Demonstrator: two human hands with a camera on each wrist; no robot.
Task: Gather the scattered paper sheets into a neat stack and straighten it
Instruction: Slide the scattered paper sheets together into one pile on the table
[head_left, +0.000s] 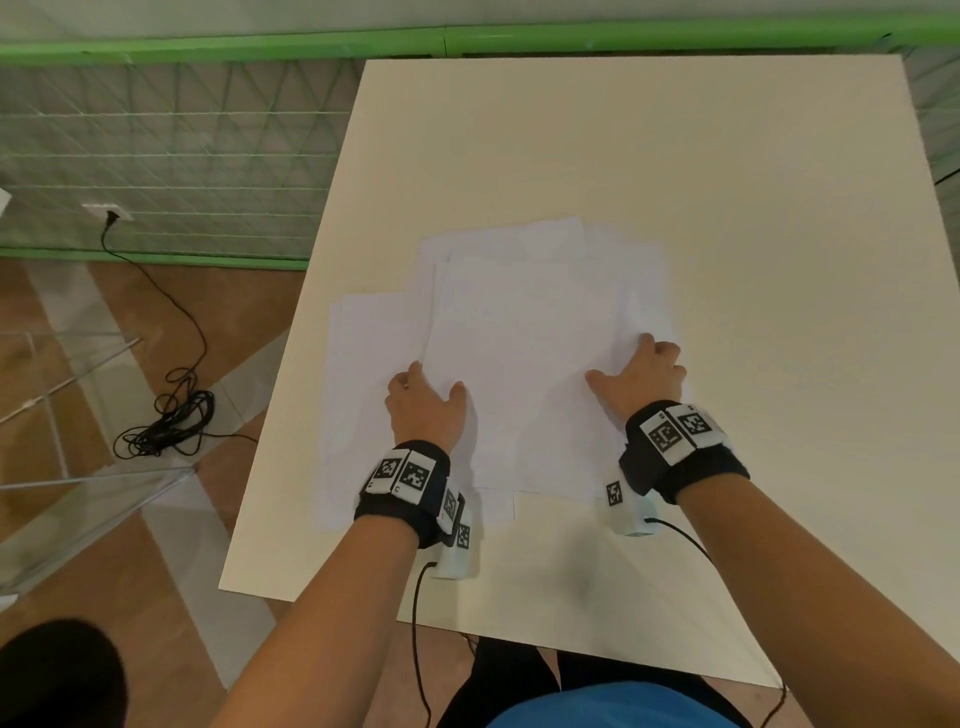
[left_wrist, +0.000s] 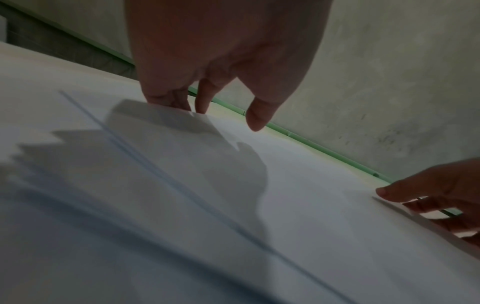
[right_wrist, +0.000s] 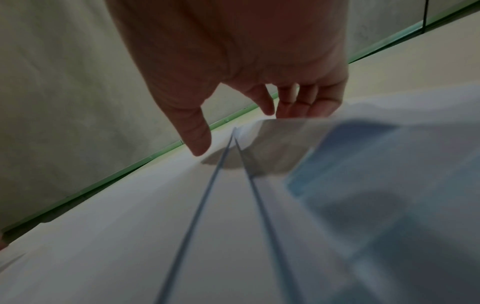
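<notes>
Several white paper sheets (head_left: 519, 338) lie overlapping and fanned out on the cream table (head_left: 727, 208). My left hand (head_left: 436, 379) is at the left edge of the top sheets. In the left wrist view its bent fingers (left_wrist: 179, 100) tuck behind a sheet's edge while the thumb stays just above the paper (left_wrist: 285, 185). My right hand (head_left: 621, 358) is at the right edge. The right wrist view shows its fingers (right_wrist: 298, 107) curled under a lifted edge of the sheets (right_wrist: 130, 226), thumb spread out over the top sheet. The right hand (left_wrist: 428, 197) also shows in the left wrist view.
More sheets (head_left: 363, 389) stick out left of the pile, close to the table's left edge. On the floor to the left lie a coiled black cable (head_left: 166, 421) and a clear plastic frame (head_left: 78, 467). A green-framed mesh fence (head_left: 182, 156) runs behind.
</notes>
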